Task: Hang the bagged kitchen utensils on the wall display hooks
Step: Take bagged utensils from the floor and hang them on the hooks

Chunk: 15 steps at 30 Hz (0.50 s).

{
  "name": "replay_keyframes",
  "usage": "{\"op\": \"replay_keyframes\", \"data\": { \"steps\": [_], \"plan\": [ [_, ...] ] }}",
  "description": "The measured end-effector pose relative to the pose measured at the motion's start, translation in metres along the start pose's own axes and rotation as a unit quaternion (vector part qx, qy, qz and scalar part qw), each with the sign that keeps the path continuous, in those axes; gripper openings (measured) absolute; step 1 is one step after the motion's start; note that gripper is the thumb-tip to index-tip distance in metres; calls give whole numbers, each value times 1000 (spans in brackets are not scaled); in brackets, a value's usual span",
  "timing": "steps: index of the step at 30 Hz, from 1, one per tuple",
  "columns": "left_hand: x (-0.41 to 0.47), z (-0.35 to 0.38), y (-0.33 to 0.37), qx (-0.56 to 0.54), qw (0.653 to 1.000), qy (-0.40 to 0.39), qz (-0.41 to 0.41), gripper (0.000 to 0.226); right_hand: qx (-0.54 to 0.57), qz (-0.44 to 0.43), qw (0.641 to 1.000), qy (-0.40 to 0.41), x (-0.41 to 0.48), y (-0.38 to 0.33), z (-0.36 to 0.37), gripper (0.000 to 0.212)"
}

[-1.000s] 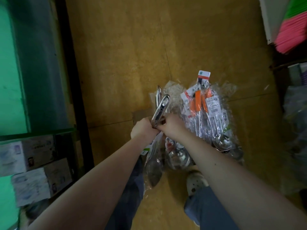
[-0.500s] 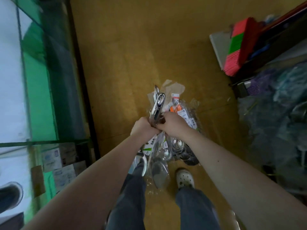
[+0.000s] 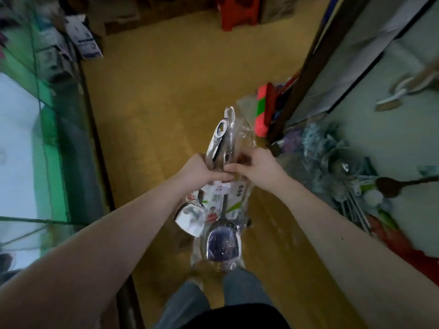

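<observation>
A bundle of steel kitchen utensils in clear plastic bags (image 3: 219, 210) hangs in front of me, above the yellow floor. Shiny handles with hanging holes stick up at the top; spoon and scoop heads and printed labels point down. My left hand (image 3: 200, 170) grips the bundle at the handles from the left. My right hand (image 3: 255, 167) pinches the same bags from the right, fingertips meeting the left hand. On the pale wall at the right, several utensils (image 3: 349, 184) hang on display, among them a dark ladle (image 3: 392, 185). The hooks themselves are blurred.
A green-edged glass counter (image 3: 59, 148) runs along the left. A red stool (image 3: 238, 11) and cardboard boxes (image 3: 85, 41) stand at the far end of the floor. A pink and green broom head (image 3: 262, 110) leans by a dark post (image 3: 306, 67).
My view has lifted from the floor toward the aisle and the right wall. The pile of bagged utensils on the floor has dropped out of sight. Both hands still hold the bundle.
</observation>
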<state>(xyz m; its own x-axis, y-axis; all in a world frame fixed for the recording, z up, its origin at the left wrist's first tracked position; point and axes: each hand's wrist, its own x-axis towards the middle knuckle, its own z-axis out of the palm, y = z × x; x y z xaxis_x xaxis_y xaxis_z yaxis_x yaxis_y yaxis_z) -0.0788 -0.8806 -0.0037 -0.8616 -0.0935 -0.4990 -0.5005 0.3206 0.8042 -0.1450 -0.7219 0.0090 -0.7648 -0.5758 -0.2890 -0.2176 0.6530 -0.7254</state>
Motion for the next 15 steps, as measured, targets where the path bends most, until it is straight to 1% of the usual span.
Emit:
{"op": "replay_keyframes", "data": {
  "steps": [3, 5, 8, 11, 15],
  "plan": [
    [-17, 9, 41, 19, 998, -28, 54, 35, 7, 3, 997, 74, -43, -12, -33, 34],
    [-31, 16, 67, 39, 992, -64, 100, 36, 10, 13, 991, 136, -79, -24, -47, 32],
    [-53, 26, 97, 55, 980, -113, 156, 38, 28, 44, 978, 204, -122, -37, -57, 34],
    [-81, 43, 116, 82, 961, -161, 211, 27, 64, 66, 954, 285, -175, -47, -57, 33],
    [-127, 78, 144, 102, 930, -228, 269, 17, 46, 82, 915, 391, -246, -55, -58, 28]
  ]
}}
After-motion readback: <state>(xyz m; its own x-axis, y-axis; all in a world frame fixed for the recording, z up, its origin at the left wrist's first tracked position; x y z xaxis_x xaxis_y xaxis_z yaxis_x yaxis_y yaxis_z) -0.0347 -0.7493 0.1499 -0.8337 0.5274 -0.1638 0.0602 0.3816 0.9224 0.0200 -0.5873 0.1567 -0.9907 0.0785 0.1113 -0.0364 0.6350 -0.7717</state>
